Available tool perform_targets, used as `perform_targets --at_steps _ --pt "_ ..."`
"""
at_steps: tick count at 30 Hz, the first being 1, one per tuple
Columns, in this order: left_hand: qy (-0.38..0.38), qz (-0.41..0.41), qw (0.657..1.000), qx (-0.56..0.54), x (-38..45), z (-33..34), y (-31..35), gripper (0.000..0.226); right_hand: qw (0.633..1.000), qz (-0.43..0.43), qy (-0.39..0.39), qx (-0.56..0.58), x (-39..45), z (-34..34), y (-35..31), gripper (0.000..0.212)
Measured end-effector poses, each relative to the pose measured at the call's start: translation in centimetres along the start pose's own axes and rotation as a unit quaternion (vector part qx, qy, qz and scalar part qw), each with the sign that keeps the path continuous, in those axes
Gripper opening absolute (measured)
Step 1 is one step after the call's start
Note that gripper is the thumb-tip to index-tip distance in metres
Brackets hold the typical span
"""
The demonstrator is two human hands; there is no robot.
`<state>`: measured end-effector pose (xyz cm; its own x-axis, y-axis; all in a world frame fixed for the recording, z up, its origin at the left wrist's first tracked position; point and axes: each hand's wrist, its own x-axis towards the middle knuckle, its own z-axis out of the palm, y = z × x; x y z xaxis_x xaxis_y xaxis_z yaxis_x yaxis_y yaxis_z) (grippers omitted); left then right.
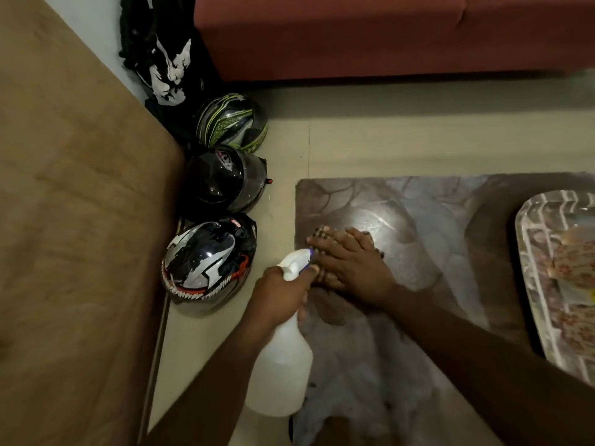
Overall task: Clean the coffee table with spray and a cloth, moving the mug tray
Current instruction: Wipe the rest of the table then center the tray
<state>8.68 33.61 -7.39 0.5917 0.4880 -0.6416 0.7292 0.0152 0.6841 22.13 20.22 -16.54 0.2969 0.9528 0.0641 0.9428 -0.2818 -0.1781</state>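
1. Left hand (283, 294) grips spray bottle (283, 358); nozzle crowds right hand: misfire risk.
2. Right hand (351, 265), flat, presses cloth (322, 235) on counter (418, 220).
3. Mug tray (531, 259), right of hands: overspray, elbow knock.

Dim indoor light; glare on coffee table (380, 217); edges warped, soft.
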Motion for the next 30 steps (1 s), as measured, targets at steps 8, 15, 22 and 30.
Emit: perform_targets --at_steps 8,15,22,30 --pt "-0.003 0.014 1.000 -0.020 -4.4 1.4 -2.5 0.024 0.998 -0.028 -0.015 0.055 -9.1 1.0 -10.4 0.050" --pt "0.026 -0.040 0.998 -0.030 -7.0 2.8 -4.3 0.034 0.977 0.199 0.001 0.072 -8.5 -0.1 -9.4 0.051" --pt "0.077 -0.100 0.992 -0.008 -9.9 3.9 -6.0 0.038 0.996 0.016 -0.084 0.033 -19.5 -0.4 -12.4 0.058" --pt "0.038 -0.089 0.994 0.046 -9.6 5.6 -5.1 0.043 0.959 0.268 -0.021 0.085 -13.0 -0.2 -14.1 0.049"
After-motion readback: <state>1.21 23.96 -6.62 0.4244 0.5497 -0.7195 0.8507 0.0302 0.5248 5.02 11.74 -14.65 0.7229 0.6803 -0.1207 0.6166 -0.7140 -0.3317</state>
